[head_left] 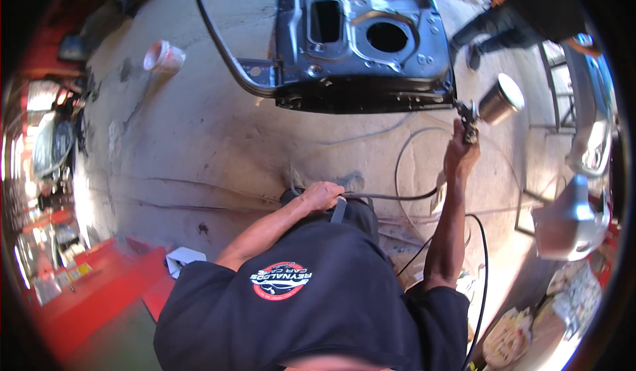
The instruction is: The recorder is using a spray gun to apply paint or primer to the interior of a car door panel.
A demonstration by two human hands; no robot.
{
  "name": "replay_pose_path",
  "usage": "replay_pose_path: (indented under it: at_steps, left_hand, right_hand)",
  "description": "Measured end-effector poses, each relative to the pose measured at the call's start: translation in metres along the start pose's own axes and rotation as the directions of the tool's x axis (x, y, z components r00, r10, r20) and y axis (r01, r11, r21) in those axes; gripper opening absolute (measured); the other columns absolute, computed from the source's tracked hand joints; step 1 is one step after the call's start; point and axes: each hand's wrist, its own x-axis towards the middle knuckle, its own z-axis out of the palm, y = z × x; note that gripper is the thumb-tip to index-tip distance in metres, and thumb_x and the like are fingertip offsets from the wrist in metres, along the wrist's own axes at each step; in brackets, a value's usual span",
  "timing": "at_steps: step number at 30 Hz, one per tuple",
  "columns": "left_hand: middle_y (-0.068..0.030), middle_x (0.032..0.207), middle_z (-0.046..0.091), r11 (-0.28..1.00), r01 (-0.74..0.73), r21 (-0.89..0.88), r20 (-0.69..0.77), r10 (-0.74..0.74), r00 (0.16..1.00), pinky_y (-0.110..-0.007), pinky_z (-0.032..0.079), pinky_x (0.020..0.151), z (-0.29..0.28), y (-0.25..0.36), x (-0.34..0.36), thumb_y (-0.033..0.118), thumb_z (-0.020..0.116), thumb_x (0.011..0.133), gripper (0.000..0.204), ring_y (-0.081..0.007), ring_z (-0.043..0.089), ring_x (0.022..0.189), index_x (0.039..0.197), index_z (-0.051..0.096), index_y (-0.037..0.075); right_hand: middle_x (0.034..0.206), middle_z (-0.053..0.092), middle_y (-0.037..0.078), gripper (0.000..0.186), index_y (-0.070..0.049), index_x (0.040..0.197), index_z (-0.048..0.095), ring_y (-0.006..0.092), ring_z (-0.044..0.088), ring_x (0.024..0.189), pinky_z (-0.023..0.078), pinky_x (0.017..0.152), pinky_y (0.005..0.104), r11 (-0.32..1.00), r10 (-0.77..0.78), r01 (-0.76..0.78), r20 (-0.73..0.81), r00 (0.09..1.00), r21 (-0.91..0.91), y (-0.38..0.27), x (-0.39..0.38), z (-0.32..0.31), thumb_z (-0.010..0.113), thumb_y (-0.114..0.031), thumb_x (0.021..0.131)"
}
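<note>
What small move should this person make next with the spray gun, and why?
Probably ease the spray gun slightly left, along the near edge of the black car door. The right hand holds it beside the door's near right corner, its silver cup tilting out to the right, while the left hand appears to hold the hose apart from the door.

Single fisheye view, left camera of the head-worn pair. Upright, facing down and ahead over the wearer's dark shirt (351, 265), close up at bottom. Left hand (322, 196) and right hand (462, 156) farther out, door panel (361, 79) beyond at top, concrete floor (185, 119) below. Very wide; straight edges bow near the rim, corners black.
</note>
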Motion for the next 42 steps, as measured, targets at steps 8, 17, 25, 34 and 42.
replay_pose_path:
  at_steps: [8, 17, 25, 34, 42]
  left_hand:
    - [-0.0168, 0.091, 0.068, 0.995, 0.088, 0.038, -0.112, -0.083, 0.990, -0.051, 0.052, 0.081, 0.020, -0.022, -0.009, 0.032, 0.074, 0.086, 0.027, -0.0399, 0.067, 0.093, 0.093, 0.067, 0.006]
    - [-0.0176, 0.100, 0.065, 0.962, 0.257, 0.097, -0.188, -0.236, 0.954, -0.051, 0.052, 0.086, 0.052, -0.117, -0.009, 0.024, 0.071, 0.089, 0.021, -0.0414, 0.064, 0.100, 0.098, 0.068, 0.006]
    - [-0.0253, 0.099, 0.070, 0.928, 0.338, 0.156, 0.117, -0.357, 0.927, -0.056, 0.052, 0.085, 0.023, -0.016, 0.073, 0.029, 0.065, 0.098, 0.026, -0.0466, 0.066, 0.099, 0.104, 0.060, 0.004]
    - [-0.0270, 0.099, 0.070, 0.860, 0.469, 0.200, 0.082, -0.491, 0.867, -0.057, 0.053, 0.083, 0.084, 0.118, 0.145, 0.028, 0.063, 0.098, 0.027, -0.0476, 0.067, 0.097, 0.102, 0.061, 0.001]
    - [-0.0277, 0.100, 0.071, 0.742, 0.664, 0.094, 0.052, -0.670, 0.741, -0.058, 0.053, 0.087, 0.123, 0.207, 0.176, 0.026, 0.060, 0.099, 0.027, -0.0480, 0.067, 0.099, 0.111, 0.063, 0.002]
  right_hand:
    - [0.069, 0.062, 0.003, 0.030, 0.000, 0.097, 0.074, 0.0097, 0.053, 0.055, 0.040, 0.048, 0.0315, 0.954, 0.049, -0.043, -0.011, 0.999, 0.296, 0.014, 0.022, -0.034, 0.069, -0.029, 0.100]
    - [0.064, 0.055, 0.000, 0.039, -0.002, 0.094, 0.069, 0.0089, 0.051, 0.056, 0.041, 0.050, 0.0285, 0.957, 0.049, -0.133, 0.307, 0.950, 0.259, -0.002, 0.065, -0.102, 0.070, -0.040, 0.099]
    - [0.072, 0.059, 0.003, 0.035, 0.000, 0.100, 0.067, 0.0123, 0.050, 0.060, 0.044, 0.055, 0.0324, 0.971, 0.005, -0.124, 0.504, 0.864, 0.203, 0.051, 0.124, -0.110, 0.077, -0.034, 0.096]
    - [0.079, 0.063, 0.022, 0.038, -0.001, 0.099, 0.063, 0.0456, 0.059, 0.073, 0.048, 0.067, 0.0467, 0.936, -0.338, 0.172, 0.646, 0.684, 0.307, 0.126, 0.252, -0.103, 0.077, -0.036, 0.093]
    - [0.080, 0.065, 0.024, 0.038, -0.002, 0.097, 0.061, 0.0481, 0.063, 0.078, 0.050, 0.065, 0.0468, 0.902, -0.404, 0.197, 0.592, 0.698, 0.384, 0.144, 0.315, -0.107, 0.077, -0.036, 0.093]
